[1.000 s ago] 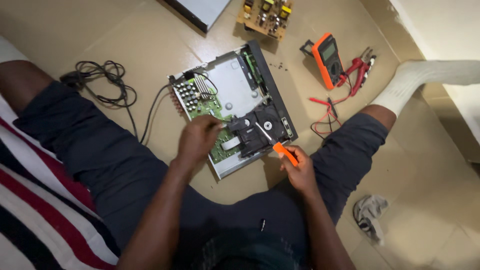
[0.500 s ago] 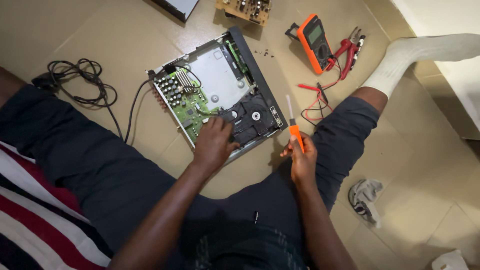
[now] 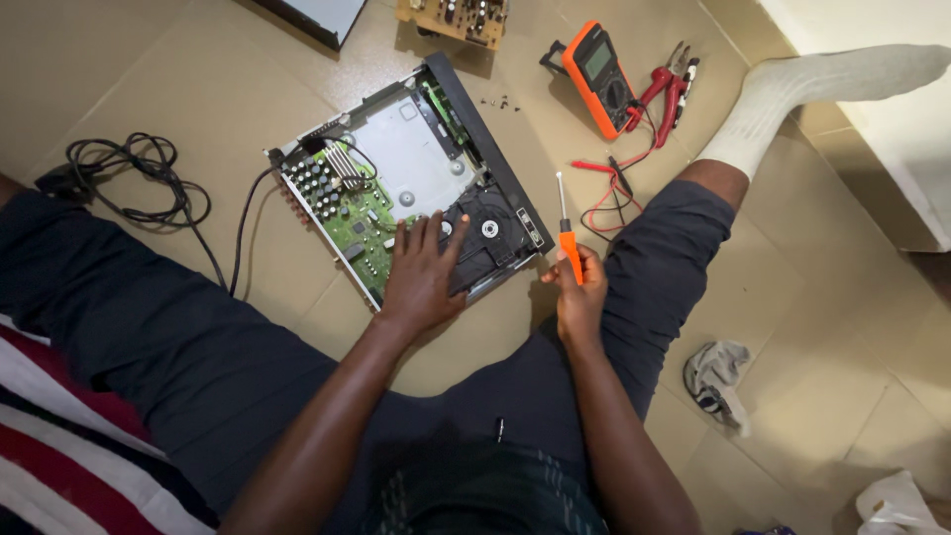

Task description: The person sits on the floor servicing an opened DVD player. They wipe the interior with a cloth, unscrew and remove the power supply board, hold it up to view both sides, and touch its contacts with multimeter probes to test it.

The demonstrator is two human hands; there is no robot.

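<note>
the player lies on the floor between the person's spread legs, its top cover off and the insides bare: a green board with capacitors and a ribbed heat sink on the left, a grey metal plate in the middle, a black disc drive toward the front panel. so the opening up looks done, and the work inside seems under way rather than finished, since board and drive both sit in the chassis with wires attached.

the left hand rests flat on the near edge, fingers spread over the seam between board and drive, pressing rather than gripping; its grip is wide and holds nothing. the right hand is just beside the player's front corner, its grip closed around the orange handle of a screwdriver, shaft pointing up and away, tip off the player.

a few small dark screws lie loose on the floor past the far corner, a sign that fasteners are out. further out sit an orange multimeter with its leads, red pliers, a bare circuit board at the top edge, a coiled black cable on the left, and a crumpled cloth by the right leg.
</note>
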